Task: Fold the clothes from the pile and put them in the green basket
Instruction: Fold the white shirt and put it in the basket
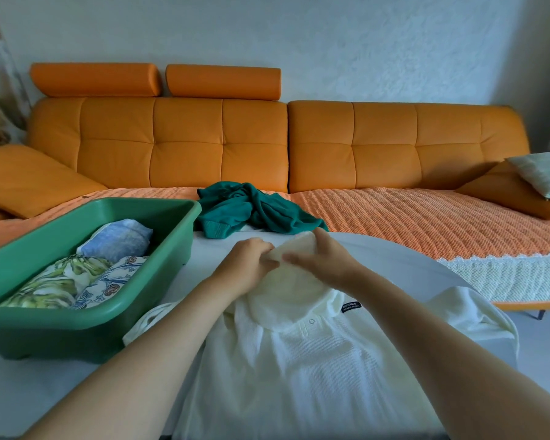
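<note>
My L hand (251, 265) & R hand (319, 262) each pinch the collar (294, 246) of the white polo (299, 369); shd tug it flat & even b4 folding.

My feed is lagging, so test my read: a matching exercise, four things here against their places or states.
Things: 1 white shirt; 2 teal garment; 3 floral clothes; 4 pale pillow.
States: a in the green basket; b crumpled at the sofa seat's edge; c at the sofa's right end; d gripped by left hand and right hand.
Pairs: 1-d, 2-b, 3-a, 4-c.
</note>
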